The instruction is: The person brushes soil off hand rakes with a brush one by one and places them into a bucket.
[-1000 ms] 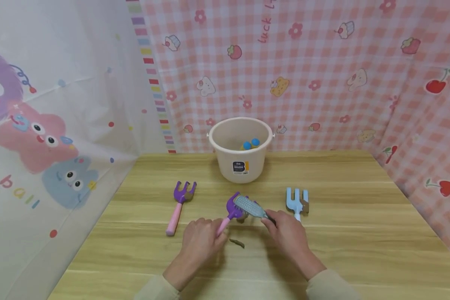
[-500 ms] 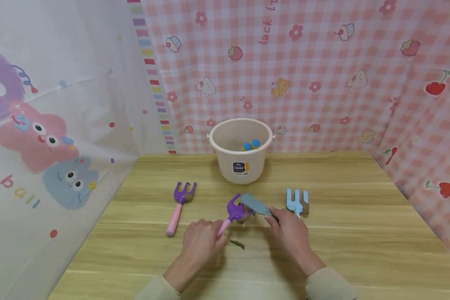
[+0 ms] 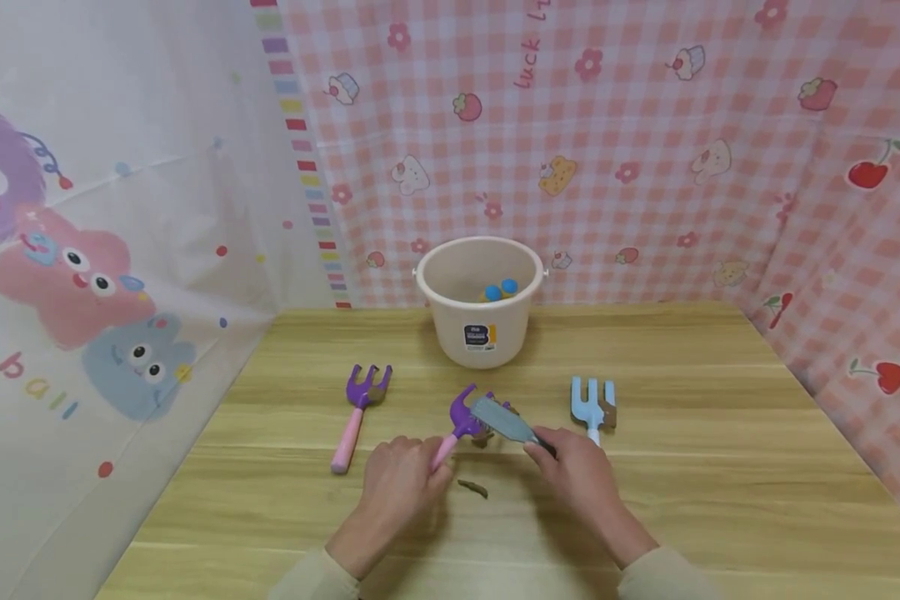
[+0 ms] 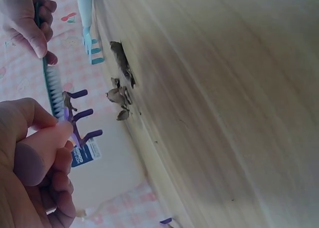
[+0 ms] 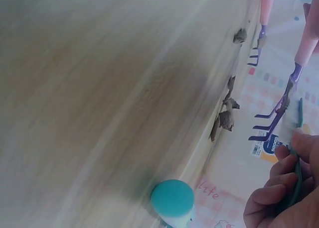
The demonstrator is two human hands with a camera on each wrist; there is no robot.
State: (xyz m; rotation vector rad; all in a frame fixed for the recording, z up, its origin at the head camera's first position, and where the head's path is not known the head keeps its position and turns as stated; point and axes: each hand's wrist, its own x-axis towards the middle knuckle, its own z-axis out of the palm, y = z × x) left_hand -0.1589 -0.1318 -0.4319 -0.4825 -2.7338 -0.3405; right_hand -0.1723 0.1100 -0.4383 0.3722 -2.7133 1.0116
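A garden fork point(image 3: 461, 414) is brushed between two gripping hands.
The brush point(image 3: 504, 422) is now set nearer the left hand point(image 3: 403, 483) than half a second ago, over the fork's head rather than its outer prong; cleaning is judged to be unfinished. The fork's pink handle is gripped by the left hand, its purple head held raised just ahead; the brush is gripped by the right hand point(image 3: 579, 479). The head is marked by brown dirt point(image 4: 68, 99); loose clumps point(image 3: 473, 488) are seen between the hands.
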